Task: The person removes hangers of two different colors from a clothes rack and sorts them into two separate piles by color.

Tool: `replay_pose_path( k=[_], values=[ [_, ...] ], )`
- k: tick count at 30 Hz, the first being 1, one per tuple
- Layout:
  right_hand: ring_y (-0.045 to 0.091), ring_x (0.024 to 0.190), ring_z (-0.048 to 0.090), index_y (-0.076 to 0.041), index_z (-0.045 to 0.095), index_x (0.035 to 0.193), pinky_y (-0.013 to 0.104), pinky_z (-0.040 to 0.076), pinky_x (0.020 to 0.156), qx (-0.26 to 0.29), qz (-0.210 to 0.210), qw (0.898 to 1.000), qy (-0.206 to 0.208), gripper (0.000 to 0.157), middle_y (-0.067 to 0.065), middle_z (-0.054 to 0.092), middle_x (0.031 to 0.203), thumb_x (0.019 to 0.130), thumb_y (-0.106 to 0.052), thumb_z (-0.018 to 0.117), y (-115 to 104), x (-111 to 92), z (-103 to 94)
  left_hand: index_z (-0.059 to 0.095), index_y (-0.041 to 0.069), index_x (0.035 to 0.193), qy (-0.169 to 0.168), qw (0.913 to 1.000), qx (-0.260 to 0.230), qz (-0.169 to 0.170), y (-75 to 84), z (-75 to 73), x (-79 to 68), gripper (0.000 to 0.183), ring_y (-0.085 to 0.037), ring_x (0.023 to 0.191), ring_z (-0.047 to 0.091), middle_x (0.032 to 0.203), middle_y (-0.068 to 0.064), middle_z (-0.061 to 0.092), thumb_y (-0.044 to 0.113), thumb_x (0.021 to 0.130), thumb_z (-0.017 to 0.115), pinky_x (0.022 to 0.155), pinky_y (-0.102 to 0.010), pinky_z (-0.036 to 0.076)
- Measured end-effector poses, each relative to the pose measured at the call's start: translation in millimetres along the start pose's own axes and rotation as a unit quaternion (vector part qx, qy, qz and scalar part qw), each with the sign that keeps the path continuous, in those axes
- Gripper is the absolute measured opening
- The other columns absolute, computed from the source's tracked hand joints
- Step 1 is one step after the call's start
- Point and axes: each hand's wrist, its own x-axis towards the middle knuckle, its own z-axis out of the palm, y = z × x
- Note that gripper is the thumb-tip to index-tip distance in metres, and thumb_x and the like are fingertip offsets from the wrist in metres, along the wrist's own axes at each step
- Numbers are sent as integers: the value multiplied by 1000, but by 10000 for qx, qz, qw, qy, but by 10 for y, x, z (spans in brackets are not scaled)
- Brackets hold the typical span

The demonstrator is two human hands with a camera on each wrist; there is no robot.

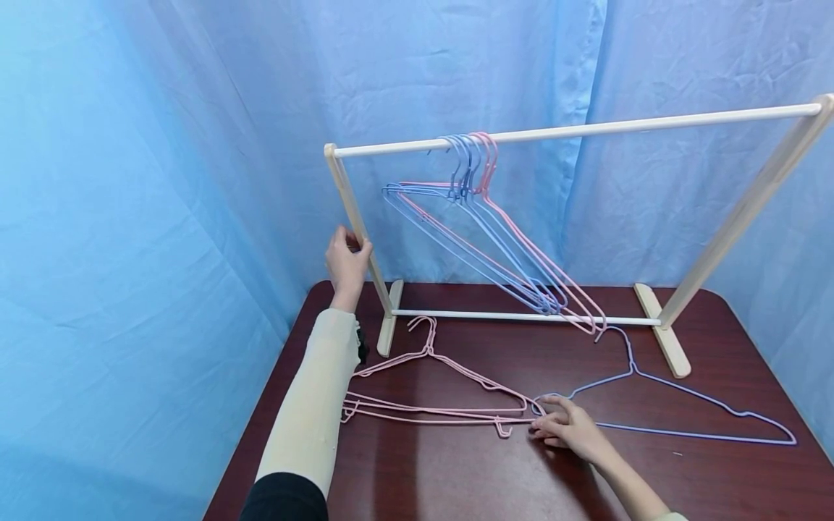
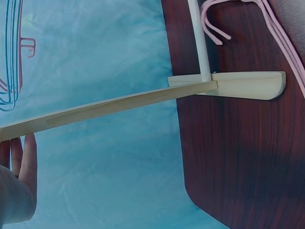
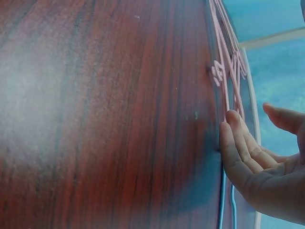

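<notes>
A wooden garment rack (image 1: 567, 132) stands on the table, with blue and pink wire hangers (image 1: 521, 242) hooked over its top bar. My left hand (image 1: 347, 262) holds the rack's left post partway up, thumb on the front; in the left wrist view its fingers (image 2: 29, 160) meet the post's edge. On the tabletop, my right hand (image 1: 568, 427) rests at the right end of some pink hangers (image 1: 456, 362), where the left end of a blue hanger (image 1: 691, 434) overlaps them. The right wrist view shows its fingers (image 3: 233, 152) extended and the thumb apart from them.
The dark wood table (image 1: 469, 477) has rounded back corners. Blue curtains (image 1: 163, 217) hang behind it and on both sides. The rack's wooden feet (image 1: 664, 336) stand near the back edge, joined by a low white bar (image 1: 469, 314).
</notes>
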Motion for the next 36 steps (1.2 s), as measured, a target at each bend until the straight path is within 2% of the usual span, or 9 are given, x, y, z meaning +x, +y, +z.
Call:
replay_pose_path(
  k=[7, 18, 20, 24, 26, 28, 31, 33, 36],
  values=[
    [11, 85, 73, 23, 38, 135, 32, 62, 75, -62, 152, 9996, 208, 49, 30, 71, 107, 99, -7, 55, -84, -28, -90, 53, 7, 96, 25, 10000, 15, 32, 2, 2, -1, 18, -31, 92, 66, 102, -14, 63, 23, 95, 61, 80, -45, 55],
    [1, 86, 72, 18, 50, 130, 31, 61, 79, -315, -225, 9949, 928, 41, 29, 71, 109, 100, -9, 56, -322, -55, -269, 52, 6, 96, -38, 10000, -80, 0, -4, -3, -2, 19, -30, 93, 65, 101, -14, 62, 24, 95, 61, 80, -44, 55],
    [-1, 86, 71, 18, 50, 130, 29, 61, 78, -350, -380, 9935, 1013, 41, 22, 73, 108, 101, -11, 55, -377, -64, -319, 52, 6, 96, -41, 10000, -62, -5, -4, -1, 0, 19, -30, 93, 65, 101, -14, 62, 24, 95, 61, 80, -44, 55],
    [-3, 88, 70, 14, 53, 127, 22, 60, 76, -255, -738, 9897, 1202, 36, -10, 76, 100, 103, -12, 53, -509, -83, -427, 53, 6, 96, -43, 10000, -55, -6, 1, -5, -1, 19, -31, 94, 65, 102, -15, 62, 23, 95, 61, 81, -45, 55],
    [-4, 89, 70, 6, 58, 125, 19, 59, 75, -184, -975, 9869, 1269, 28, -23, 72, 97, 103, -11, 53, -587, -92, -477, 53, 6, 96, -45, 10000, -63, -16, 7, -11, -3, 19, -30, 94, 65, 102, -15, 62, 23, 95, 61, 81, -44, 55],
    [-4, 89, 70, -5, 61, 121, 19, 59, 75, -10, -1261, 9834, 1303, 21, -24, 72, 97, 103, -9, 52, -665, -98, -520, 53, 6, 96, -36, 10000, -61, -24, 14, -17, -6, 18, -30, 94, 66, 102, -14, 62, 23, 95, 61, 81, -44, 55],
    [-4, 90, 71, -19, 62, 118, 18, 59, 76, 275, -1663, 9756, 1410, 24, -21, 73, 100, 102, -4, 51, -781, -108, -571, 53, 7, 96, -23, 10000, -58, -30, 20, -20, -9, 18, -30, 93, 66, 101, -14, 62, 23, 95, 61, 80, -44, 55],
    [-3, 91, 71, -18, 61, 120, 18, 59, 76, 489, -1945, 9679, 1512, 28, -18, 73, 103, 102, -1, 47, -858, -115, -595, 53, 7, 95, -25, 10000, -60, -31, 21, -20, -11, 18, -30, 93, 66, 101, -14, 63, 23, 95, 61, 80, -44, 55],
    [-1, 95, 71, -10, 57, 125, 19, 59, 77, 838, -2368, 9539, 1645, 29, -14, 71, 109, 104, 1, 40, -984, -128, -614, 53, 7, 95, -41, 10000, -82, -34, 20, -21, -14, 18, -30, 94, 66, 102, -14, 63, 22, 95, 61, 80, -44, 55]
  ],
)
